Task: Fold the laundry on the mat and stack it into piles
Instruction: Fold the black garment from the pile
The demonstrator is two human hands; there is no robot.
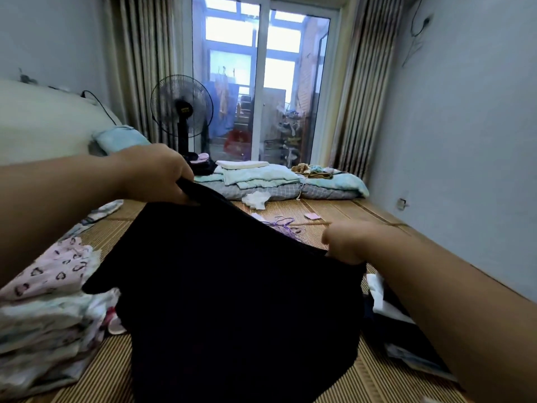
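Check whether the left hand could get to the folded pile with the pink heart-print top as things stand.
Probably yes, once freed. The left hand grips the top edge of the black garment and must let go first. The pile lies on the mat below that hand, with nothing between.

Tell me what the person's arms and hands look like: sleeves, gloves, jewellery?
No sleeves show: the left forearm and right forearm are bare up to the frame edge. The left hand and right hand wear no gloves; no watch, bracelet or ring is visible, though the picture is slightly blurred.
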